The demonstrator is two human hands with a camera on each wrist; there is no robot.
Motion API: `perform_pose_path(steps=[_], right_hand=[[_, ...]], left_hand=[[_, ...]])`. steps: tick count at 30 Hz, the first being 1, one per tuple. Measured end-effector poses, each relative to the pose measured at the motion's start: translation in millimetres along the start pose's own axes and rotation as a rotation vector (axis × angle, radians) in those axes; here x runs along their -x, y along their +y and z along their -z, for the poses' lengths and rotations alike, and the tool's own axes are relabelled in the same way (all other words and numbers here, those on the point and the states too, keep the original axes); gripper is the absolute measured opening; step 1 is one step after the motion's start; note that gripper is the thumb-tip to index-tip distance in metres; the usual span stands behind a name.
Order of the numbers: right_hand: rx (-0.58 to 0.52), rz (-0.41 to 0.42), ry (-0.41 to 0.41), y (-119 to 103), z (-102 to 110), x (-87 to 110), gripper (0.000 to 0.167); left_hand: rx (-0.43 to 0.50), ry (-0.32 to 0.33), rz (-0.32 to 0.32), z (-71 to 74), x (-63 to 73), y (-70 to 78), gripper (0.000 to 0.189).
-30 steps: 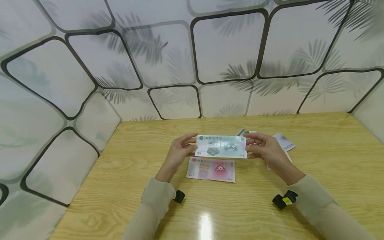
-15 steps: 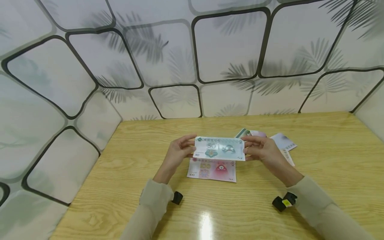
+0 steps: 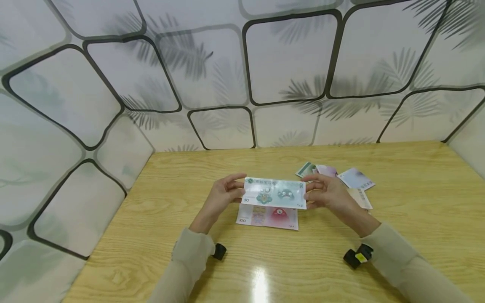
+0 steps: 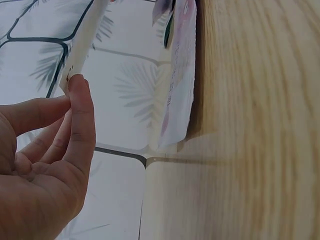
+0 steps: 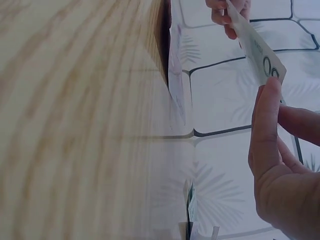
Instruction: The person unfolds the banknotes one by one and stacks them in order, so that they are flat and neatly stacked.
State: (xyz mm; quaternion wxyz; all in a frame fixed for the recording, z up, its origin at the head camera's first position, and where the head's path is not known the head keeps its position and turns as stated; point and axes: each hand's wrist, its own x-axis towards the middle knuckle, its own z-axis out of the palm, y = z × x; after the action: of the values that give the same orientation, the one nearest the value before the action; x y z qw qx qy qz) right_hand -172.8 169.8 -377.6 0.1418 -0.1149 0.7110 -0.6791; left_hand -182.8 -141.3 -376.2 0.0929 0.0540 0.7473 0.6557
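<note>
The left hand [image 3: 223, 194] and right hand [image 3: 329, 194] each pinch a short end of the teal cartoon banknote [image 3: 273, 193], probably so its face stays flat and uncovered. It is held above the wooden table [image 3: 159, 248], apart from the pink cartoon banknote [image 3: 267, 217] lying below. Print reads "50" on the upper, "100" on the lower; smaller characters are unclear. At least 4 loose notes [image 3: 356, 178] lie beyond the right hand.

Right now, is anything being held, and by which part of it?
The green 50 note, pinched at its short ends: the left hand at one, the right hand at the other.
</note>
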Motion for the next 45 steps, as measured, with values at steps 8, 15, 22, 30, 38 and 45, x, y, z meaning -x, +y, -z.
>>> perform_pose_path(steps=[8,15,22,30,38,45], right_hand=[[-0.01,-0.009,-0.093,3,-1,-1.6,0.052],[0.005,-0.035,-0.158,7,1,-3.9,0.049],[0.01,-0.02,-0.191,9,-1,-5.2,0.048],[0.026,-0.049,-0.205,9,-6,-7.6,0.05],[0.058,-0.07,-0.23,9,-4,-6.3,0.045],[0.072,-0.076,-0.267,8,-3,-6.5,0.047]], left_hand=[[-0.021,-0.06,0.012,3.4,2.0,-0.1,0.05],[-0.032,-0.114,0.017,6.1,2.4,-5.3,0.051],[-0.055,-0.148,0.032,8.8,6.1,-7.2,0.055],[-0.114,-0.188,0.038,11.8,8.0,-11.3,0.056],[-0.165,-0.206,0.05,11.6,7.7,-12.3,0.052],[-0.16,-0.229,0.068,12.4,6.1,-14.3,0.052]])
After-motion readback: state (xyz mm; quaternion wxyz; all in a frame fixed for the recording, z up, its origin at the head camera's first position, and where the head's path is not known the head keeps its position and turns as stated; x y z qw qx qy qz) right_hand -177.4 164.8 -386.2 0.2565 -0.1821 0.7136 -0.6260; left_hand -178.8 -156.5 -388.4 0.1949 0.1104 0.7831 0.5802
